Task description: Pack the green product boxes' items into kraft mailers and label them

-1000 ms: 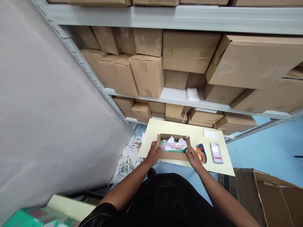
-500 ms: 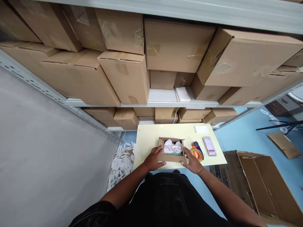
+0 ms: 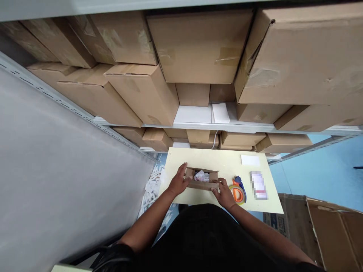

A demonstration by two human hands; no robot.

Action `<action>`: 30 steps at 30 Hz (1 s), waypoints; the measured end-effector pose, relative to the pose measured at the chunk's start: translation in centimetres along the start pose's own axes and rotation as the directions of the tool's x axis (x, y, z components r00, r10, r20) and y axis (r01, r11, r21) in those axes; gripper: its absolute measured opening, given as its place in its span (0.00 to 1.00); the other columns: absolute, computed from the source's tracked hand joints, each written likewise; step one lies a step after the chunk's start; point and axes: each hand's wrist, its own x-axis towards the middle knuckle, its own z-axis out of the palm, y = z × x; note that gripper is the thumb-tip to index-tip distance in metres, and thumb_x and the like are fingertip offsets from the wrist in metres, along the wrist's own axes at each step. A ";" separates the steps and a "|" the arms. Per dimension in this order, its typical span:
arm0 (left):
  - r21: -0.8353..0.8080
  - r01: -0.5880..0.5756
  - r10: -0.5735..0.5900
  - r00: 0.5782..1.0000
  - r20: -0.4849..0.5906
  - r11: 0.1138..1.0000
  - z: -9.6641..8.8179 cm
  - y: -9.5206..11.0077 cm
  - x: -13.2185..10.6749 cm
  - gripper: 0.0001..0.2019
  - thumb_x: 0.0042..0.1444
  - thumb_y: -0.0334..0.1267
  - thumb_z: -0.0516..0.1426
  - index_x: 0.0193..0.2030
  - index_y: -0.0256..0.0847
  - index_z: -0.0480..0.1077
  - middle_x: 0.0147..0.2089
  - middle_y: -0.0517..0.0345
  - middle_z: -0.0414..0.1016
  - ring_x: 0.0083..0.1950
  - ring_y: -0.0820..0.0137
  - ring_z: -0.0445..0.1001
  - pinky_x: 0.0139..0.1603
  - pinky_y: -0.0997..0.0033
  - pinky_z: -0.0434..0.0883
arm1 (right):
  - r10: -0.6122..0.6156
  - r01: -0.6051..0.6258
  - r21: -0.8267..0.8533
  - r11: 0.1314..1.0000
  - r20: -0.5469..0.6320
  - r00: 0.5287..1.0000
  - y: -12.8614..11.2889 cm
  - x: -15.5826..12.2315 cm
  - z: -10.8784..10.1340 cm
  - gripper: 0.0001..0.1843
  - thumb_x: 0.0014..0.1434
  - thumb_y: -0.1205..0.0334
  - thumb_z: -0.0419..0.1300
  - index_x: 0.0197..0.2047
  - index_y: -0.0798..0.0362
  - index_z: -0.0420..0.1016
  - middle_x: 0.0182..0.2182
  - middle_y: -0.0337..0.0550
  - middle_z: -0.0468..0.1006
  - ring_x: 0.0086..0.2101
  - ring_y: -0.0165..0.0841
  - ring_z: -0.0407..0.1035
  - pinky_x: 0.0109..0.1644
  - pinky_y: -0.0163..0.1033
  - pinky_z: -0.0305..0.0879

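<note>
On the pale yellow table [image 3: 177, 162] sits a small open cardboard box [image 3: 202, 185]. Crumpled white wrapping [image 3: 202, 176] with faint coloured marks shows inside, between the inward-folded side flaps. My left hand [image 3: 178, 182] grips the box's left end, its fingers along the outside and its thumb over the left flap. At the right end, my right hand [image 3: 225, 194] holds the box, with the thumb near the front corner and the fingers at the right flap. Close to the right hand lies an orange and blue tape dispenser [image 3: 238, 190] with a yellowish roll.
A pixelated flat pinkish item [image 3: 258, 185] and a white card [image 3: 250, 160] lie on the table's right side. Shelves ahead [image 3: 193, 114] carry several cardboard boxes [image 3: 200, 49]. Paper strips [image 3: 151, 187] cover the floor at left; a big open carton [image 3: 331, 234] stands at right.
The box's left and right flaps have been folded inward over the wrapping, and both hands have shifted with them. The head view has tilted and moved slightly.
</note>
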 end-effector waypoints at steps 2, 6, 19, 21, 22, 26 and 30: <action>0.045 -0.022 0.022 1.000 0.012 0.999 0.1 0.5 0.9 0.28 0.66 0.47 0.55 0.71 0.43 0.62 0.70 0.44 0.65 0.68 0.56 0.68 0.70 0.51 0.67 | 0.028 -0.027 0.023 0.999 -0.019 0.999 0.1 0.5 0.1 0.23 0.68 0.46 0.55 0.59 0.50 0.72 0.57 0.53 0.66 0.55 0.43 0.71 0.61 0.49 0.72; 0.076 -0.039 0.039 0.999 0.003 0.996 0.5 0.5 0.0 0.24 0.67 0.47 0.55 0.66 0.41 0.68 0.67 0.44 0.69 0.70 0.56 0.66 0.73 0.50 0.63 | 0.049 -0.048 0.031 0.998 -0.029 0.998 0.1 1.2 0.2 0.21 0.67 0.47 0.57 0.56 0.50 0.71 0.56 0.52 0.67 0.53 0.43 0.71 0.58 0.50 0.73; 0.254 -0.174 0.185 0.982 -0.022 0.951 2.9 -1.5 -0.5 0.12 0.66 0.41 0.56 0.52 0.45 0.76 0.60 0.46 0.73 0.68 0.51 0.63 0.71 0.42 0.60 | 0.103 -0.106 -0.034 0.994 -0.061 0.993 -1.2 1.3 0.6 0.27 0.66 0.48 0.57 0.64 0.48 0.66 0.60 0.55 0.69 0.52 0.45 0.73 0.54 0.52 0.74; 0.303 -0.198 0.210 0.978 -0.008 0.932 3.1 -1.1 0.1 0.08 0.65 0.38 0.56 0.47 0.44 0.76 0.56 0.45 0.74 0.68 0.48 0.62 0.71 0.40 0.57 | 0.069 -0.072 -0.075 0.995 -0.042 0.997 -0.8 1.2 0.3 0.25 0.67 0.50 0.56 0.64 0.48 0.66 0.60 0.53 0.70 0.54 0.45 0.72 0.56 0.52 0.73; 0.321 -0.211 0.220 0.975 0.008 0.923 3.2 -0.9 0.3 0.08 0.65 0.36 0.55 0.45 0.44 0.76 0.55 0.44 0.74 0.68 0.48 0.63 0.70 0.39 0.57 | 0.060 -0.064 -0.091 0.994 -0.048 0.997 -0.4 1.0 -0.1 0.25 0.67 0.52 0.55 0.64 0.48 0.66 0.59 0.52 0.71 0.55 0.45 0.72 0.58 0.52 0.72; 0.341 -0.268 0.237 0.963 0.131 0.901 3.8 -0.2 0.5 0.15 0.65 0.28 0.50 0.49 0.44 0.75 0.55 0.43 0.74 0.59 0.50 0.69 0.61 0.45 0.65 | 0.182 -0.234 -0.272 0.933 -0.200 0.963 3.1 -0.9 -2.8 0.25 0.61 0.59 0.56 0.61 0.53 0.67 0.56 0.57 0.73 0.58 0.51 0.68 0.62 0.57 0.67; 0.325 -0.283 0.229 0.954 0.196 0.902 4.3 0.1 0.7 0.17 0.64 0.27 0.49 0.50 0.43 0.75 0.55 0.43 0.74 0.55 0.52 0.70 0.55 0.50 0.69 | 0.604 -0.609 -0.351 0.711 -0.138 0.785 7.5 -2.1 -5.0 0.23 0.56 0.58 0.60 0.54 0.57 0.72 0.49 0.64 0.76 0.49 0.54 0.74 0.51 0.54 0.70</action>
